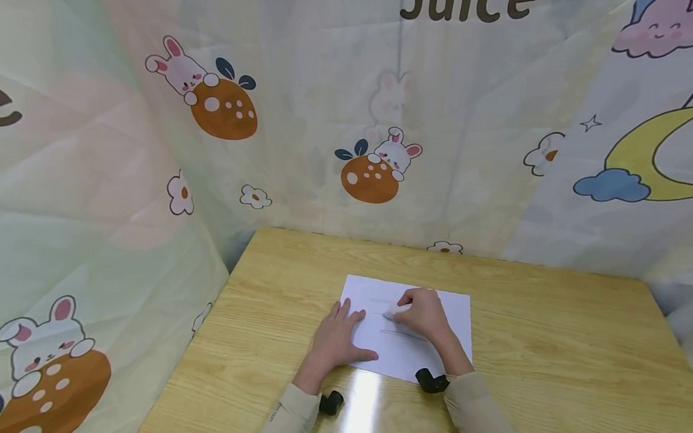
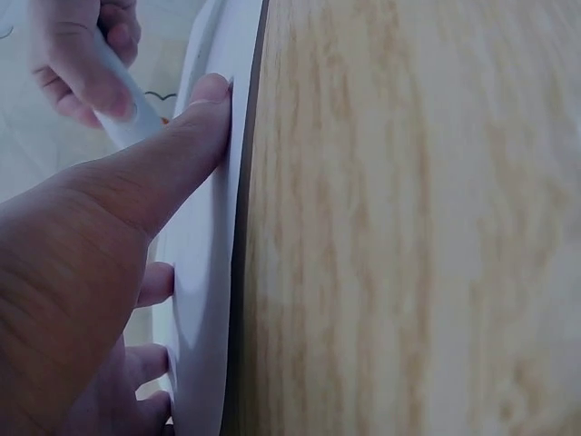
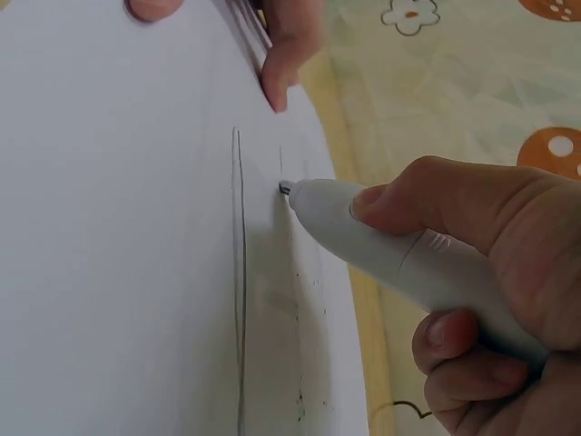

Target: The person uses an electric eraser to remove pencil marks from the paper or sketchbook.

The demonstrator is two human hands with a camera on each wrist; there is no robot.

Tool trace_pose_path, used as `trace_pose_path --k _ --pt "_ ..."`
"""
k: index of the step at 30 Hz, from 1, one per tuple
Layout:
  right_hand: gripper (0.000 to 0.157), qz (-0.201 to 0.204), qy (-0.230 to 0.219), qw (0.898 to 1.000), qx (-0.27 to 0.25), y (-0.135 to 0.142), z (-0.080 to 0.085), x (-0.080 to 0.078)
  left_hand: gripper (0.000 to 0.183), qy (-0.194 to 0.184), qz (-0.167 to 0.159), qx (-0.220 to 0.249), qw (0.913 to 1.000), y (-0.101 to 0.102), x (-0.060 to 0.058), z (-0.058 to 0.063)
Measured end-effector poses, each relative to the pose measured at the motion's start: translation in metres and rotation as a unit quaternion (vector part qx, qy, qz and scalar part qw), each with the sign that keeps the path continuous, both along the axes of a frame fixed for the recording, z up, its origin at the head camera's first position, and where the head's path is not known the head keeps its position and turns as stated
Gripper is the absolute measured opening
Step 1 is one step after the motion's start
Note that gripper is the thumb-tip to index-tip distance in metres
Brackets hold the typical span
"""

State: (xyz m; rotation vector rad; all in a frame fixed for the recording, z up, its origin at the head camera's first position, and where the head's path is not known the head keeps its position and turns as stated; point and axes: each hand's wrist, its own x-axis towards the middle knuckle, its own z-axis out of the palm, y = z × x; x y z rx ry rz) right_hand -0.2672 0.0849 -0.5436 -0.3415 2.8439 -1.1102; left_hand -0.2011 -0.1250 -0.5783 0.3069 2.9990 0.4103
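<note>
One white pen (image 1: pixel 399 308) on one sheet of paper (image 1: pixel 451 309)
Head view: the sheet lies on the desk (image 1: pixel 554 335). Of two hands, the left hand (image 1: pixel 337 338) rests on the sheet's left edge, fingers straight and spread, gripping nothing; the right hand (image 1: pixel 426 314) pinches the pen above the sheet, with the pen between the two hands, pointing left. Left wrist view: the pen's long axis slants down to the right, its lower end hidden behind the left thumb. Right wrist view: the thumb and curled fingers grip the pen; its one dark tip (image 3: pixel 285 188) points up-left, beside two long lines (image 3: pixel 242 272) and one short line (image 3: pixel 280 159).
</note>
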Motion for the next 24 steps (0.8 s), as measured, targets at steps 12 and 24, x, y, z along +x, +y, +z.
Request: trace_pose_path --k 12,24 --pt "0.015 0.002 -0.011 1.0 0.009 -0.011 0.003 0.002 0.099 0.0 0.0 -0.001 1.0 0.0 0.002 -0.001" --pt "0.015 0.014 0.004 1.0 -0.002 -0.017 0.0 0.001 0.1 0.003 -0.003 -0.012 0.9999 -0.003 0.001 -0.005"
